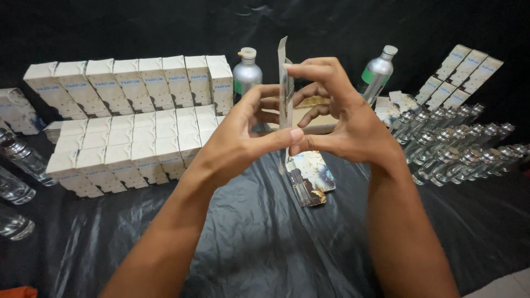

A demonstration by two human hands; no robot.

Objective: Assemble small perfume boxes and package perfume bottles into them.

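My left hand (pixel 243 138) and my right hand (pixel 339 118) meet in the middle of the view, both gripping a flat, unfolded carton blank (pixel 285 88) held upright and seen edge-on. Its printed lower flap (pixel 309 176) hangs below my thumbs. Thumbs press together at the front of the blank; the fingers curl behind it.
Rows of small white boxes (pixel 132 127) fill the left on a black plastic sheet (pixel 259 232). Two silver metal bottles (pixel 246 74) (pixel 377 72) stand at the back. Several clear glass bottles (pixel 452 149) lie at right, more flat cartons (pixel 464 72) behind them, more glass bottles (pixel 16 165) at left.
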